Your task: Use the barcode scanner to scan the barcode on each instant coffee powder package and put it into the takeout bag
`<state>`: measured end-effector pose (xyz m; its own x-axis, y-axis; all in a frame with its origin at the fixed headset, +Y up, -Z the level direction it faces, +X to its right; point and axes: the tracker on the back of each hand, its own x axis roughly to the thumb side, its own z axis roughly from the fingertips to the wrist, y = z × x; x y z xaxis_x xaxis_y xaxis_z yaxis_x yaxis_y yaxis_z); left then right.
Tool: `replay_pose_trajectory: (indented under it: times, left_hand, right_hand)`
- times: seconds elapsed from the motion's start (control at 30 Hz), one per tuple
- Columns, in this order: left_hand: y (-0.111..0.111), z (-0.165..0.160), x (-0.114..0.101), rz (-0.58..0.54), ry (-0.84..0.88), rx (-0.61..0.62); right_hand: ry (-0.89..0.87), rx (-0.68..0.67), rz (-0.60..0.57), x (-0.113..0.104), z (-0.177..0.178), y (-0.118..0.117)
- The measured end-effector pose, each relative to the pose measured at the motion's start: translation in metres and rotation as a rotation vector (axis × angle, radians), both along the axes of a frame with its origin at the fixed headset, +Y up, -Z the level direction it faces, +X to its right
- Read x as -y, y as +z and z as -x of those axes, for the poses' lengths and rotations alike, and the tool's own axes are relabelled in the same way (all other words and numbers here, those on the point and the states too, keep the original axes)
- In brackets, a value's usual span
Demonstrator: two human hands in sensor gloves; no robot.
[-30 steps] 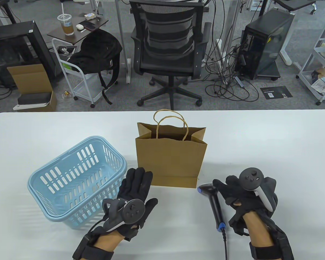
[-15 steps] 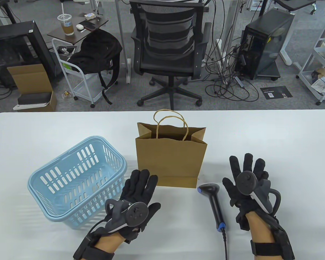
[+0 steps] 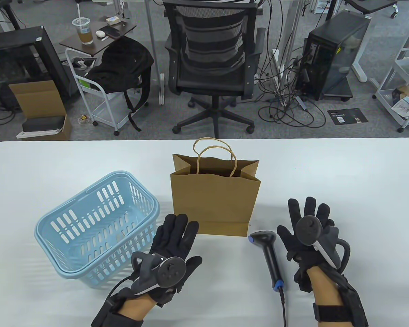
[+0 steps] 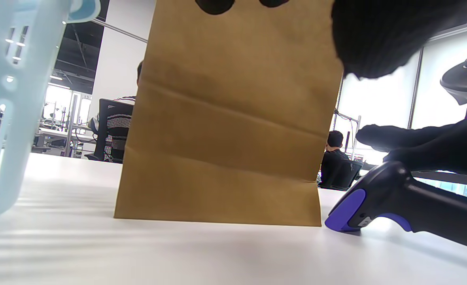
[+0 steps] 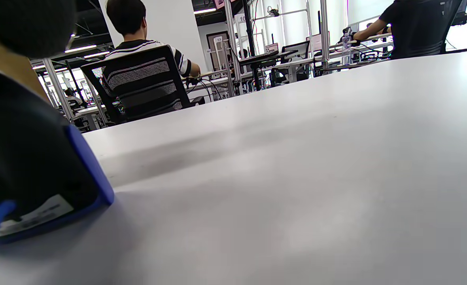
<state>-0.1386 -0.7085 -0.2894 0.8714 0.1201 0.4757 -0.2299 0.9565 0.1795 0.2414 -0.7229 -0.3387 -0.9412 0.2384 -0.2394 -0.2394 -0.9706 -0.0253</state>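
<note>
A brown paper takeout bag stands upright mid-table, its mouth open. The black barcode scanner lies on the table just right of the bag's base, its cable trailing to the front edge. My right hand rests flat beside the scanner, fingers spread, holding nothing. My left hand lies flat between the light blue basket and the bag, fingers straight. No coffee package shows; the bag's inside is hidden. In the right wrist view the scanner's head fills the left side.
The basket stands left of the bag and looks empty. The white table stretches bare to the right. An office chair stands past the far edge. People sit at desks in the background of the wrist views.
My right hand let go of the scanner and opened flat to its right, fingers spread. The scanner stays lying on the table. My left hand barely shifted.
</note>
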Motion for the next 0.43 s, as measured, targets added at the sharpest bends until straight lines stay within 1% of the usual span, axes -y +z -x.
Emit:
replay_pose_trajectory:
  times: [0.07,0.17,0.43]
  left_hand:
    - [0.0000,-0.0001,0.0001,0.001,-0.001,0.001]
    - [0.0004,-0.0004,-0.0002,0.005,-0.005,0.003]
    - [0.0010,-0.0007,-0.0003,0.002,-0.008,0.010]
  right_hand:
    - [-0.003,-0.001,0.038,0.0016,-0.0001,-0.0003]
    - [-0.008,-0.002,0.059,0.0034,-0.0007,-0.0011]
    - [-0.016,-0.003,0.058,0.0041,-0.0001,-0.0013]
